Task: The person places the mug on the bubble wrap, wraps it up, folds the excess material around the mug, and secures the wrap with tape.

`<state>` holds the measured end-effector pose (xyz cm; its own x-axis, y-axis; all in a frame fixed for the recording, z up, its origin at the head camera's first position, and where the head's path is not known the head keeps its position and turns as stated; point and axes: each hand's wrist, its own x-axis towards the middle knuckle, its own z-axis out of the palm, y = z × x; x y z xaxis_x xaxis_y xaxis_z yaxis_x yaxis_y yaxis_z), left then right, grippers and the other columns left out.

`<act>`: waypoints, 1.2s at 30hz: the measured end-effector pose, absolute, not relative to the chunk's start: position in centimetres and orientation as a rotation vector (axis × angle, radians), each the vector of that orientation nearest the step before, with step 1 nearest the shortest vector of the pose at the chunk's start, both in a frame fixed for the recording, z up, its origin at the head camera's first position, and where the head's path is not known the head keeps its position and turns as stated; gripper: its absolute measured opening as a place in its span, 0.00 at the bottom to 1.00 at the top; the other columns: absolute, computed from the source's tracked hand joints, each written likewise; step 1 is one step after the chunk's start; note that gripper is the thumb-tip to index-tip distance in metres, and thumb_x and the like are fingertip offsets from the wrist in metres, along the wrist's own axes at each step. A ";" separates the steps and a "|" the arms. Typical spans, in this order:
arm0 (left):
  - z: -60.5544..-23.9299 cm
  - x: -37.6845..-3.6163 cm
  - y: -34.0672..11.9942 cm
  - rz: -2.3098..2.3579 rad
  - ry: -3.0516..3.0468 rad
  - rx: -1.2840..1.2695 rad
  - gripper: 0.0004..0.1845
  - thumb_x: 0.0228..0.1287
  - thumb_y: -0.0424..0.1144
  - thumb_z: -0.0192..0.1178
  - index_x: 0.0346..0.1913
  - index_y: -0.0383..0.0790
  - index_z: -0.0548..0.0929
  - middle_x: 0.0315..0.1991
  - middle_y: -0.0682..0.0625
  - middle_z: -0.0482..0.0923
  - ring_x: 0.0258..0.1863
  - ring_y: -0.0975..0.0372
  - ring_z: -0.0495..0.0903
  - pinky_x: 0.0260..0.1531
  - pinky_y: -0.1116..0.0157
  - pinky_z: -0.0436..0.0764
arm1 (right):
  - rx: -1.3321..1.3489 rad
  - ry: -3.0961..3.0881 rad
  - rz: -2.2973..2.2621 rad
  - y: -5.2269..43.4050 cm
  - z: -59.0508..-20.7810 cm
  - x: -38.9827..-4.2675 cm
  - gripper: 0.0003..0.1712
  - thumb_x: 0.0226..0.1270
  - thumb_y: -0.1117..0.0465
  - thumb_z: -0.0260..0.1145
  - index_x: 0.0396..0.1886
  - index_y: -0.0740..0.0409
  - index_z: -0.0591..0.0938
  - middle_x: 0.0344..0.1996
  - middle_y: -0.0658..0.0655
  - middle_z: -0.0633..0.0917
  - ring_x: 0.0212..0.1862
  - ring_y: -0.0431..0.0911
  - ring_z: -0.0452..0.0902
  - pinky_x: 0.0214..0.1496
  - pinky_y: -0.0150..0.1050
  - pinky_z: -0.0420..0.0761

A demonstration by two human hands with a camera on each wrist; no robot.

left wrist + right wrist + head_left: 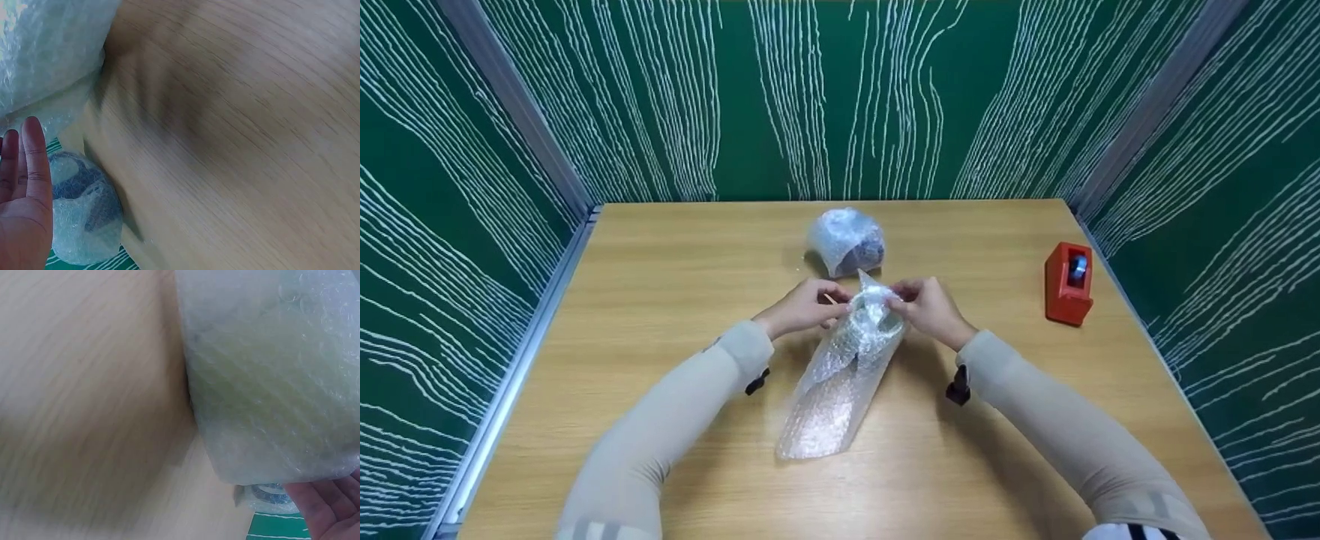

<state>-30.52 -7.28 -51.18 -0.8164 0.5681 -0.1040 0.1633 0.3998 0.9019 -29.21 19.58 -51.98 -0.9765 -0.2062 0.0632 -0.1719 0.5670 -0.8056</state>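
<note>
Clear, crinkled bubble wrap (844,360); long, half-rolled

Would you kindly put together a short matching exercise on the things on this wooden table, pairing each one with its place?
Things:
1. bubble wrap sheet
2. wrapped bundle
3. red tape dispenser
4. table

Places:
A. near the table's right edge
B. behind both hands, farther from the person
C. held at its top by both hands
D. beneath everything, between green walls

Pairs: 1-C, 2-B, 3-A, 4-D
</note>
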 end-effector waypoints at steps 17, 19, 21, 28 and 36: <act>-50.1 -31.0 -6.8 0.892 2.680 1.100 0.38 0.72 0.51 0.71 0.79 0.41 0.74 0.84 0.47 0.66 0.86 0.48 0.59 0.85 0.42 0.59 | -0.506 2.702 -1.264 20.8 -51.4 -33.6 0.15 0.74 0.68 0.72 0.56 0.67 0.90 0.51 0.69 0.92 0.52 0.60 0.90 0.60 0.54 0.90; -50.0 -31.2 -6.5 0.831 2.686 1.146 0.41 0.72 0.56 0.70 0.81 0.43 0.72 0.86 0.47 0.63 0.88 0.49 0.55 0.86 0.41 0.55 | -0.519 2.681 -1.268 20.9 -51.4 -33.8 0.15 0.75 0.67 0.71 0.57 0.67 0.90 0.52 0.68 0.92 0.53 0.60 0.90 0.61 0.55 0.89; -49.9 -31.4 -6.2 0.770 2.683 1.187 0.43 0.71 0.60 0.69 0.82 0.44 0.70 0.87 0.48 0.61 0.89 0.49 0.52 0.86 0.40 0.54 | -0.526 2.662 -1.276 21.0 -51.4 -34.0 0.15 0.75 0.66 0.71 0.58 0.66 0.90 0.52 0.67 0.92 0.54 0.59 0.90 0.61 0.55 0.89; -49.6 -32.0 -5.3 0.612 2.631 1.266 0.53 0.67 0.70 0.67 0.85 0.44 0.64 0.88 0.47 0.57 0.89 0.49 0.52 0.88 0.46 0.49 | -0.506 2.595 -1.338 21.2 -51.6 -34.3 0.18 0.76 0.61 0.73 0.61 0.61 0.89 0.56 0.64 0.92 0.56 0.58 0.90 0.62 0.51 0.89; -49.2 -32.4 -5.3 0.477 2.586 1.298 0.58 0.61 0.67 0.74 0.87 0.47 0.60 0.88 0.49 0.56 0.88 0.49 0.55 0.87 0.46 0.54 | -0.562 2.685 -1.393 21.2 -51.8 -33.3 0.16 0.74 0.63 0.74 0.59 0.61 0.90 0.51 0.63 0.92 0.48 0.54 0.86 0.50 0.35 0.86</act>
<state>-32.41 -5.28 -49.17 -0.5908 0.8058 -0.0404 0.7384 0.5602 0.3755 -33.33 21.21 -51.79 -0.9313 -0.3476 0.1085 -0.2888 0.5236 -0.8015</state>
